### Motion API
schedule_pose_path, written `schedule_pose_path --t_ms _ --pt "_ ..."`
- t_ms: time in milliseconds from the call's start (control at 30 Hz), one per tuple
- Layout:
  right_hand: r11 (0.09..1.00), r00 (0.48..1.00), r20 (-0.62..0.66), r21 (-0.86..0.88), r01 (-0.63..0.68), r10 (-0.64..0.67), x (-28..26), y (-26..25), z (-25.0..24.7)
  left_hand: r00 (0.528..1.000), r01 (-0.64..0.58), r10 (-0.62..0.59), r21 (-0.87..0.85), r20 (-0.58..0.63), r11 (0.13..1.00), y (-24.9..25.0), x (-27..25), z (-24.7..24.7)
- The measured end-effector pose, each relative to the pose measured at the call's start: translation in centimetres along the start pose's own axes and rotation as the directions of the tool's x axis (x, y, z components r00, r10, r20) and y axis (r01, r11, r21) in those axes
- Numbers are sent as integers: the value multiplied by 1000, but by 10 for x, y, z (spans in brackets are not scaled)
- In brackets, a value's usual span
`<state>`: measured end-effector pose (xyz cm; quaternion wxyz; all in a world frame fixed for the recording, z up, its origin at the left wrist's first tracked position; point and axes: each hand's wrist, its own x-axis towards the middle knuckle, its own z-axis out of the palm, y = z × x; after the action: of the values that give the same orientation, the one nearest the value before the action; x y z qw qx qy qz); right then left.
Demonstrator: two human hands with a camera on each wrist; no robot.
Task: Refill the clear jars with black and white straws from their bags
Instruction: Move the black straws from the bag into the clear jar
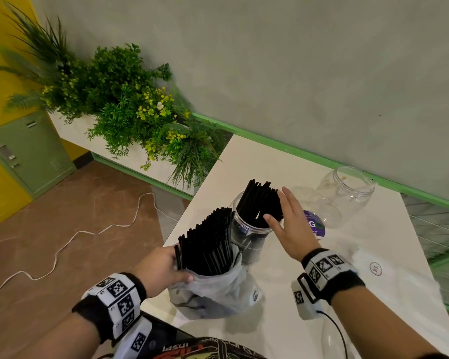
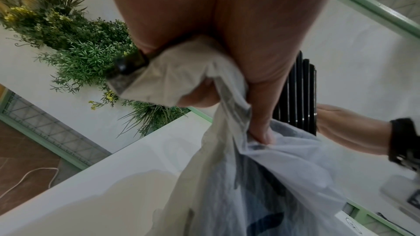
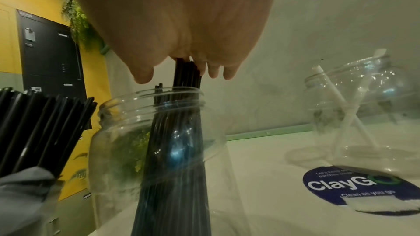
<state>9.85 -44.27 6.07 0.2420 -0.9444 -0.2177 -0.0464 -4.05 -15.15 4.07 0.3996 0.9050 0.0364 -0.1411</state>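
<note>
Black straws (image 1: pixel 263 200) bunched in clear jar (image 1: pixel 246 235) on white table (image 1: pixel 283 294), right hand (image 1: pixel 288 224) flat, fingers straight against them; left hand (image 1: pixel 163 268) gripping plastic bag (image 1: pixel 218 291) of straws beside jar

My left hand (image 2: pixel 227 46) is gripping the bunched plastic bag (image 2: pixel 261 177) of black straws (image 2: pixel 297 96) above the white table (image 2: pixel 90 186); my right hand (image 2: pixel 341 123) is reaching beside them.

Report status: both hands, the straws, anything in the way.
Left hand grips bag of black straws. Right hand open, fingers against straws in near jar. Far jar holds a few white straws. Nothing blocking.
</note>
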Motion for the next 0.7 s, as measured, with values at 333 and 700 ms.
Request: schedule_pose_path --t_ms 333,700 --pt "994 997 67 -98 54 -48 62 -19 6 1000 -10 10 -10 1 1000 0 1 1" --pt "982 996 57 -174 75 -66 83 -37 19 1000 -10 11 15 -6 1000 -2 3 0"
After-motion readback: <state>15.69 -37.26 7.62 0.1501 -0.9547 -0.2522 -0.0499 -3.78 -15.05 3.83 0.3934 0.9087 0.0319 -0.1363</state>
